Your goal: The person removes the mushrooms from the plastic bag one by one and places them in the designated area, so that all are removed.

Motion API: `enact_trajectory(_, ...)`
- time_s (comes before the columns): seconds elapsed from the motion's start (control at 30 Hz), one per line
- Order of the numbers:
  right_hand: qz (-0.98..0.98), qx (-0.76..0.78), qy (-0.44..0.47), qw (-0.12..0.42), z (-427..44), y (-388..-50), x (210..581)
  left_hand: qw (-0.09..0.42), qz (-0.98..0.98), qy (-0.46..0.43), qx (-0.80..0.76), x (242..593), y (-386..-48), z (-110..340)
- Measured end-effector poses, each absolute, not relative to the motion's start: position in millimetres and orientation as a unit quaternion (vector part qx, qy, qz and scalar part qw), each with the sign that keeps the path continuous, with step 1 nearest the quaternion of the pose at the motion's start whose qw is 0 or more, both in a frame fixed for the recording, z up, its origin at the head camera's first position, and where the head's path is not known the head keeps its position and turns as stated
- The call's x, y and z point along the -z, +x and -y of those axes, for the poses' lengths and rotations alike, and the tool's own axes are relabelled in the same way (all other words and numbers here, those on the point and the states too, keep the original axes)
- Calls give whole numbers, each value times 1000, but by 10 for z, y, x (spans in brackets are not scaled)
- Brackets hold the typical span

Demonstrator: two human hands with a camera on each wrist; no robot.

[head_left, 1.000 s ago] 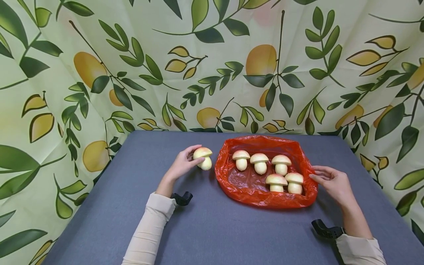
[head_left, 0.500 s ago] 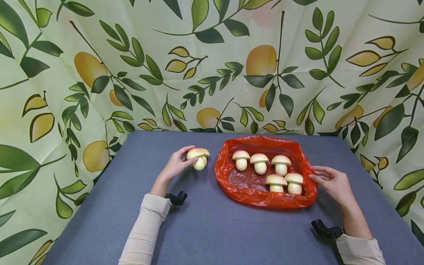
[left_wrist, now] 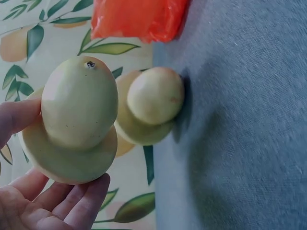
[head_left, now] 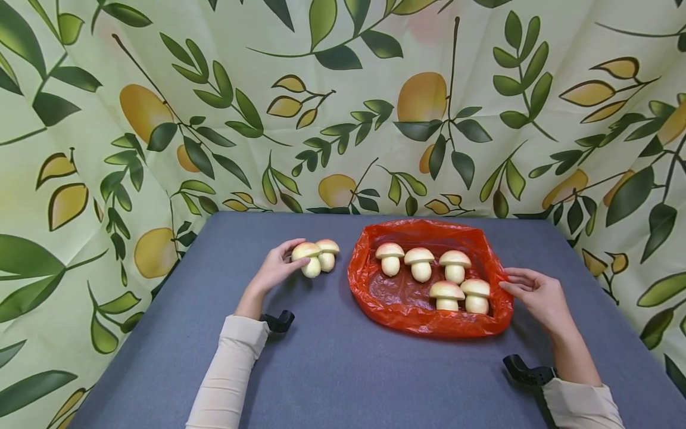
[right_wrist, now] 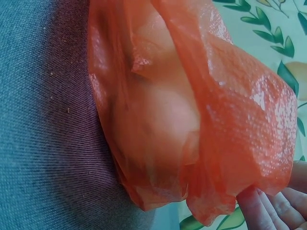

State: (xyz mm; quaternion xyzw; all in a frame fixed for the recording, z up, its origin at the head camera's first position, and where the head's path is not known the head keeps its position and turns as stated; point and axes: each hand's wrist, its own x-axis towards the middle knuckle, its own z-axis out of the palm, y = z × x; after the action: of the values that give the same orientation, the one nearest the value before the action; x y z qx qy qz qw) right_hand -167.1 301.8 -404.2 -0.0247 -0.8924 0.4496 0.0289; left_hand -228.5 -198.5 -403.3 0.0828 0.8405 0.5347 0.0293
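Left hand (head_left: 274, 266) grips a mushroom (head_left: 307, 260) at nine o'clock of the red bag (head_left: 423, 323); a second mushroom (head_left: 328, 256) stands in between. Right hand (head_left: 538, 296) pinches the bag's rim at three o'clock. Five mushrooms (head_left: 420, 265) lie inside. Surface: grey tabletop (head_left: 375, 381). Room: leaf-and-fruit-printed cloth (head_left: 343, 89) from ten to two o'clock.

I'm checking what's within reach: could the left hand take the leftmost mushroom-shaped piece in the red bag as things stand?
Probably not while the left hand holds another piece. Otherwise the way looks free: the red bag gapes open above its leftmost piece.
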Motion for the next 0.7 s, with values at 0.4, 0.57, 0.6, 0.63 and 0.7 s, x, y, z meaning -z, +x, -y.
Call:
enact_trajectory(0.4, 890, -454, -26, 25, -3014, -1673, 4037, 38, -857, 58, -511, 4075, -2353, 2129)
enact_trajectory(0.57, 890, -455, -23, 28, -3017, -1675, 4041, 41, -864, 47, -500, 4107, -2390, 2184)
enact_trajectory(0.6, 889, -457, -22, 30, -3016, -1674, 4042, 40, -866, 47, -497, 4114, -2396, 2191)
enact_trajectory(0.63, 888, -458, -22, 30, -3015, -1672, 4042, 41, -867, 46, -495, 4117, -2399, 2194)
enact_trajectory(0.7, 888, -459, -23, 30, -3014, -1669, 4044, 41, -870, 43, -490, 4126, -2407, 2199)
